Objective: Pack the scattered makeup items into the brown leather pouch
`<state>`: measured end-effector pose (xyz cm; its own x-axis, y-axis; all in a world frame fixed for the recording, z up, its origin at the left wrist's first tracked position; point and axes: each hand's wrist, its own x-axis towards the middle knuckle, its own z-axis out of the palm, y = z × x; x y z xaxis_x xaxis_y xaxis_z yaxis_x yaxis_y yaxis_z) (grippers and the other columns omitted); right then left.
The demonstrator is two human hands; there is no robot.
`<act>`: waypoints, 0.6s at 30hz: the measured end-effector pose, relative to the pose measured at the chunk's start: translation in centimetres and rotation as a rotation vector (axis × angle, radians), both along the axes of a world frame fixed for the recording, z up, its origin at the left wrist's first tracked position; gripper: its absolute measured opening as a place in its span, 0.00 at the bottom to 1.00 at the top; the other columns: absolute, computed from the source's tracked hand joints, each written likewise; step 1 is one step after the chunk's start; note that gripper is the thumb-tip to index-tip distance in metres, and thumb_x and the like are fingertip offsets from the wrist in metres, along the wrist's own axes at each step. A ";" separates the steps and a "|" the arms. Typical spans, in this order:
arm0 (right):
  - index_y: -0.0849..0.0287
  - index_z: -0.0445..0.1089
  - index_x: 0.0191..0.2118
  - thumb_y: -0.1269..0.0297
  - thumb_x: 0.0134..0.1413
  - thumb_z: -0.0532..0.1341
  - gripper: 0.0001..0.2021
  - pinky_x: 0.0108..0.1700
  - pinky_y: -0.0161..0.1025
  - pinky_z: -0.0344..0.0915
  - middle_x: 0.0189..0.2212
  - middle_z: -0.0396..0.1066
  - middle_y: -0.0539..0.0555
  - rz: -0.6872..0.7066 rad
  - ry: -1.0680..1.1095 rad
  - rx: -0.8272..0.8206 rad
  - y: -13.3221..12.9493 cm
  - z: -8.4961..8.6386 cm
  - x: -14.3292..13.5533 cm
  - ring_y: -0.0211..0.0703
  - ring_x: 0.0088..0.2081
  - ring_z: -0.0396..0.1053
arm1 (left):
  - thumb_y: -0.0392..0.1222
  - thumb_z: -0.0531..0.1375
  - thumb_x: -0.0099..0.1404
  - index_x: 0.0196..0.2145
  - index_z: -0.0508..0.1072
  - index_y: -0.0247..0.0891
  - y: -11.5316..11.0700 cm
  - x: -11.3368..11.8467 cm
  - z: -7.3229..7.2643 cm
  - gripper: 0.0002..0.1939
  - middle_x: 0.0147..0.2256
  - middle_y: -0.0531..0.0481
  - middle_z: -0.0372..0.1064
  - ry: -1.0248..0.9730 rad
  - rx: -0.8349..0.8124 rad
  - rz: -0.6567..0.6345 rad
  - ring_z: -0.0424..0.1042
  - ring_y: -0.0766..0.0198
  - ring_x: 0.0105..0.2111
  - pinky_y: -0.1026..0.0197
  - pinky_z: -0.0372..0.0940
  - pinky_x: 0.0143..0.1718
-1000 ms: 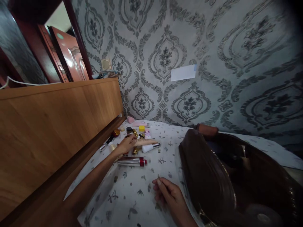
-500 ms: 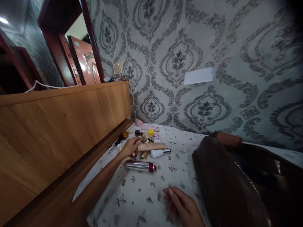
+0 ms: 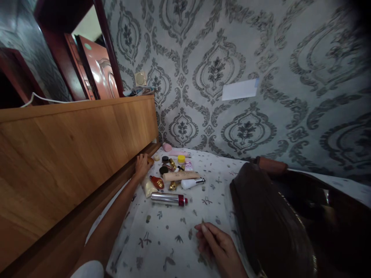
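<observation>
Roughly by size, places taken from the silver tube [image 3: 166, 199] (one). Wooden panel [image 3: 81, 135], one: along the left. Brown bag [image 3: 257, 216], one, gaping: to the right. Hands, two. Left hand [image 3: 142, 166]: beyond the tube and left, fingers curled at an amber piece [image 3: 150, 161], mostly hidden, near the panel; whether it grips or merely touches, I cannot tell. Right hand [image 3: 217, 243]: on the near side, to the right, thumb and forefinger almost meeting; anything between them, cannot tell. Step in hand, I judge: handling the amber piece; the next move calls for a sure hold that leaves its neighbours undisturbed. Beige tube [image 3: 181, 176], one: just beyond. White bottle [image 3: 191, 183], one: beyond the right end. Orange bottle [image 3: 157, 182], one: beyond the left end. Dark discs [image 3: 164, 170], two, and yellow lid [image 3: 181, 158], one: farther beyond. Gold pieces [image 3: 172, 164]: at least two, partly covered.
</observation>
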<state>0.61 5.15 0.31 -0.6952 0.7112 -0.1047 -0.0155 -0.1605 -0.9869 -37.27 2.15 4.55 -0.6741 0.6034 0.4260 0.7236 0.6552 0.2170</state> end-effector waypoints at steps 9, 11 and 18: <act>0.61 0.73 0.26 0.31 0.34 0.64 0.32 0.21 0.35 0.58 0.22 0.70 0.53 0.008 -0.025 -0.012 -0.2 1.3 0.2 0.39 0.20 0.64 | 0.41 0.60 0.62 0.55 0.59 0.40 0.7 -0.2 -0.4 0.24 0.53 0.39 0.62 -0.017 -0.140 -0.019 0.60 0.48 0.54 0.49 0.54 0.53; 0.61 0.73 0.27 0.32 0.37 0.63 0.31 0.21 0.34 0.58 0.23 0.70 0.53 0.015 -0.017 -0.006 -0.2 1.0 0.2 0.39 0.21 0.65 | 0.40 0.59 0.62 0.55 0.60 0.39 0.8 -0.3 -0.4 0.24 0.52 0.38 0.63 -0.022 -0.149 -0.021 0.61 0.48 0.54 0.50 0.54 0.53; 0.62 0.73 0.28 0.31 0.37 0.63 0.32 0.20 0.34 0.57 0.21 0.69 0.52 0.022 -0.008 -0.006 -0.2 0.9 0.1 0.37 0.19 0.62 | 0.39 0.60 0.61 0.50 0.64 0.36 0.9 -0.7 -0.5 0.20 0.51 0.38 0.64 -0.053 -0.106 -0.037 0.62 0.50 0.54 0.53 0.55 0.53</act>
